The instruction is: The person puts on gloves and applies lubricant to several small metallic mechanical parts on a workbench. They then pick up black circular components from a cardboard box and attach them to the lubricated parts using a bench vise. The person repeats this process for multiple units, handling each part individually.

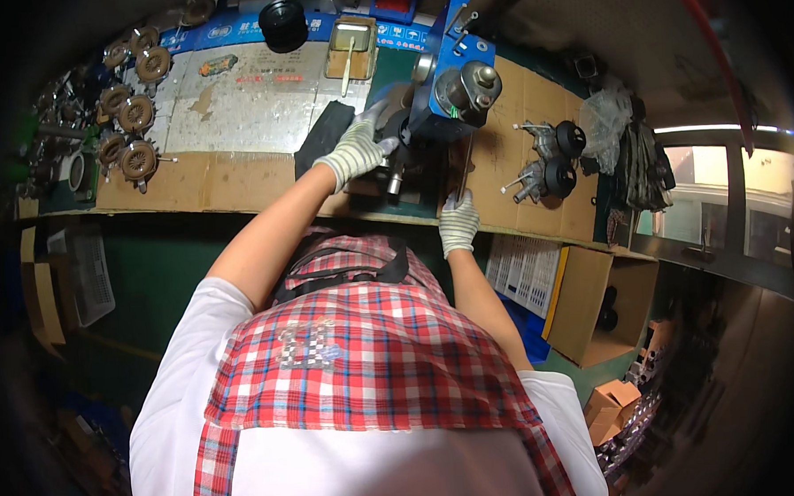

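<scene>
Checked apron [366, 356] is filling the foreground. Beyond it, the gloved left hand [355, 150] is grasping a dark part [398, 128] against the blue press [453, 77], while the right hand [458, 223] is gripping its lever [466, 170] at the bench edge [236, 211]; cardboard [190, 182] is lying open leftward.

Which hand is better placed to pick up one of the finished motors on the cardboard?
Probably the right hand: it is nearer the two motors, while the left hand grips the part at the blue press.
</scene>
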Demonstrator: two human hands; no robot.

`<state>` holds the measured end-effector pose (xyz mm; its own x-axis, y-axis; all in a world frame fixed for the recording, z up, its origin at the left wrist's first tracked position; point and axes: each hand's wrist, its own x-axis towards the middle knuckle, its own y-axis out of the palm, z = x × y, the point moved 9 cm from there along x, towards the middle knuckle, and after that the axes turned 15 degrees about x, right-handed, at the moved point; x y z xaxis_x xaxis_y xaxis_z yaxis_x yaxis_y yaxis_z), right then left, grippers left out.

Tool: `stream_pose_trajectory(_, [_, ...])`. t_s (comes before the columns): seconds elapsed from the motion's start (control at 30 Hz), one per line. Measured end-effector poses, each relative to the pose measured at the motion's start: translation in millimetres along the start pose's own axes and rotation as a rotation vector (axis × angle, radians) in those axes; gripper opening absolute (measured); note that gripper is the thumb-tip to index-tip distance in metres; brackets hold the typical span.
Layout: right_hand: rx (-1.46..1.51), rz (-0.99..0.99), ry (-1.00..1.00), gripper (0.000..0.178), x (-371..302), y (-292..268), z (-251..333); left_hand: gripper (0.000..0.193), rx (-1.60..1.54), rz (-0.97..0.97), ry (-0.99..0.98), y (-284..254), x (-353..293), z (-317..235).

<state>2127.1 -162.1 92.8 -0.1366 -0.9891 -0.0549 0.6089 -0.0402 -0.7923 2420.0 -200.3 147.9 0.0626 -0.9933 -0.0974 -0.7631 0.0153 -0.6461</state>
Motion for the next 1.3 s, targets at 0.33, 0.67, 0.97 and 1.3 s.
stream_pose_trajectory(0.33, [0.077, -0.020, 0.019, 0.036, 6, 0, 1, 0.059, -0.378, 0.211, -0.390, 38, -1, 9])
stream_pose_trajectory(0.67, [0.837, 0.551, 0.303, 0.068, -110, -155, 116, 0.064, -0.569, 0.005, -0.387, 44, 28, 19])
stream_pose_trajectory(0.97, [1.361, 0.773, 0.452, 0.095, -97, -80, 84, 0.083, -0.668, 0.143, -0.512, 5, -51, 42])
stream_pose_trajectory(1.3, [1.050, 0.570, 0.092, 0.077, -71, 25, 266, 0.067, -0.289, -0.056, 0.072, -140, -113, 2])
